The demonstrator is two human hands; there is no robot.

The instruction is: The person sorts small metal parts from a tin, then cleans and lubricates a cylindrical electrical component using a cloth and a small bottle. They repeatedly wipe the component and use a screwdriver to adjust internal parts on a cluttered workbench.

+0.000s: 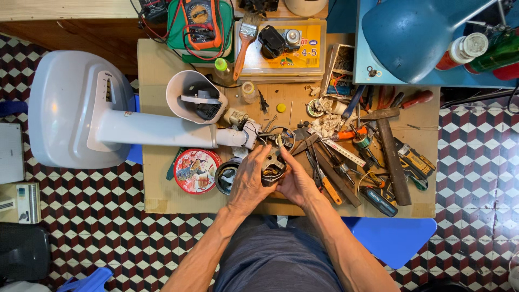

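Both my hands grip a small dark fan motor [273, 165] above the near edge of the cardboard-topped table [157, 70]. My left hand [250, 178] wraps its left side, fingers over the top. My right hand [296, 181] cups its right side from below. White wires run from the motor to the neck of a pale grey fan stand [81, 108] lying on its side at the left. A white cone-shaped motor housing [194, 97] lies just behind the neck.
A round red tin lid [195, 170] and a dark round part [227, 174] lie left of my hands. Pliers, screwdrivers, a file [393, 162] and cutters crowd the right side. A multimeter [201, 21], a brush [246, 38], a yellow parts box and a blue lamp [411, 32] sit at the back.
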